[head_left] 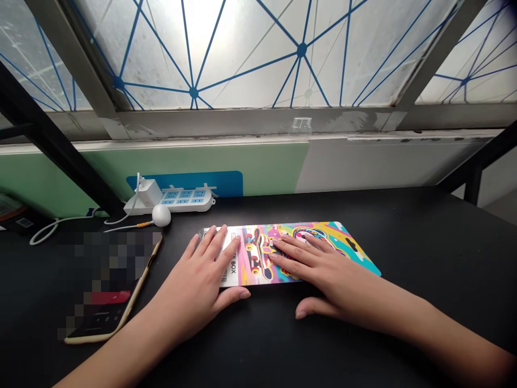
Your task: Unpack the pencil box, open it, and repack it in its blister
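A flat, colourful pencil box (259, 258) lies lengthwise on the black table. Its face carries a skateboard print, and part of the lettering, ending in "BOX", shows on the white left end. My left hand (210, 269) rests on that white end with fingers stretched out, its thumb along the near edge. Across the middle and right of the print lies my right hand (313, 264), fingers extended to the left and thumb off the near edge. Both palms face down, and neither hand grips anything. The fingers hide parts of the print.
A phone (117, 307) in a yellowish case, its screen partly blurred, lies left of my left forearm. Behind it are a white power strip (186, 199), a round white device (161, 215) and loose cables. Black frame posts (60, 140) rise at both sides, before a window.
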`<action>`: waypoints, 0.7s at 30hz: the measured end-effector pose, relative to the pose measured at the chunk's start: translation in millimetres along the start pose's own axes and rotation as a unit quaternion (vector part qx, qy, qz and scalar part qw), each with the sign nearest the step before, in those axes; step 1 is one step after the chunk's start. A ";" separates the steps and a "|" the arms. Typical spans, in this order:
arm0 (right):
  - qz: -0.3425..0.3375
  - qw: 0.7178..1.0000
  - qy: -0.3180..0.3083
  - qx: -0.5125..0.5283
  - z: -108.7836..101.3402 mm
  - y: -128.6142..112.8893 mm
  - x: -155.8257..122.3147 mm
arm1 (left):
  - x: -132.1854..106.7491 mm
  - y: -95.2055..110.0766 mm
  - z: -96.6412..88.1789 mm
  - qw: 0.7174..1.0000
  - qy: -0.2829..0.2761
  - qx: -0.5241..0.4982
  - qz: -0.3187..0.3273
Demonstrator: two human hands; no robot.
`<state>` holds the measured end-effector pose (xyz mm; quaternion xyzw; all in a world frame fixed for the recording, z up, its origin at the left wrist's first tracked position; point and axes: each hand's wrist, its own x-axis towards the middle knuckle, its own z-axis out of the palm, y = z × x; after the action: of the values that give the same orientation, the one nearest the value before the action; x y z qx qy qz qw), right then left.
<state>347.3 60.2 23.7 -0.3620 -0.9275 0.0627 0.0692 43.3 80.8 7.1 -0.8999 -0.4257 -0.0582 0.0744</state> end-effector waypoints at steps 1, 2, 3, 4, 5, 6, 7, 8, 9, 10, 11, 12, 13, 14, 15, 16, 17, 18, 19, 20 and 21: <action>0.003 1.000 -0.002 0.007 -3.4 2.3 -2.2 | 0.2 0.2 -0.5 1.000 -0.003 0.000 0.000; 0.007 1.000 -0.006 0.012 -7.3 5.1 -4.9 | 0.4 0.5 -0.9 1.000 -0.005 -0.001 0.001; 0.013 1.000 -0.011 0.014 -11.5 8.1 -7.9 | 0.6 0.7 -1.3 1.000 -0.007 -0.002 0.002; 0.021 1.000 -0.016 0.015 -15.6 11.3 -11.0 | 0.8 1.0 -1.6 1.000 -0.008 -0.003 0.004; 0.029 0.999 -0.019 0.015 -19.6 14.3 -14.1 | 1.1 1.2 -1.7 1.000 -0.009 -0.004 0.005; 0.037 0.999 -0.023 0.017 -23.2 17.2 -16.9 | 1.3 1.4 -1.7 1.000 -0.008 -0.004 0.005; 0.043 0.999 -0.024 0.019 -26.3 19.8 -19.4 | 1.5 1.5 -1.5 1.000 -0.006 -0.004 0.006; 0.047 0.998 -0.023 0.023 -28.8 21.9 -21.4 | 1.6 1.5 -1.1 1.000 -0.005 -0.004 0.006; 0.051 0.998 -0.018 0.026 -30.5 23.5 -22.7 | 1.6 1.4 -0.7 1.000 -0.003 -0.003 0.007; 0.054 0.998 -0.010 0.027 -31.4 24.3 -23.3 | 1.6 1.2 -0.2 1.000 -0.002 -0.002 0.007; 0.058 0.998 0.000 0.023 -31.5 24.2 -23.2 | 1.5 1.0 0.3 1.000 0.000 -0.001 0.008; 0.063 0.998 0.014 0.015 -30.7 23.2 -22.3 | 1.4 0.7 0.8 1.000 0.001 0.000 0.009; 0.065 0.997 0.031 0.006 -29.0 21.3 -20.8 | 1.2 0.5 1.1 1.000 0.002 0.000 0.010; 0.063 0.997 0.049 -0.001 -26.6 18.5 -18.7 | 1.1 0.3 1.4 1.000 0.003 0.000 0.011; 0.056 0.996 0.064 -0.006 -23.4 15.1 -16.2 | 0.9 0.2 1.4 1.000 0.004 0.001 0.011; 0.045 0.996 0.074 -0.007 -19.7 11.3 -13.4 | 0.7 0.2 1.4 1.000 0.004 0.001 0.012; 0.034 0.997 0.076 -0.007 -15.6 7.5 -10.6 | 0.5 0.4 1.2 1.000 0.004 0.001 0.012; 0.024 0.997 0.072 -0.006 -11.2 3.9 -7.9 | 0.3 0.6 0.9 1.000 0.004 0.000 0.012; 0.015 0.998 0.061 -0.008 -7.0 1.0 -5.4 | 0.1 0.8 0.5 1.000 0.004 -0.001 0.012; 0.008 0.999 0.047 -0.009 -3.1 -1.2 -3.4 | -0.1 1.1 0.2 1.000 0.004 -0.002 0.011; 0.001 0.999 0.034 -0.009 0.1 -2.4 -1.9 | -0.2 1.3 -0.1 1.000 0.004 -0.004 0.010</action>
<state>347.1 57.1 23.9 -0.3655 -0.9248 0.0419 0.0968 44.2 79.8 7.0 -0.9042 -0.4160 -0.0625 0.0735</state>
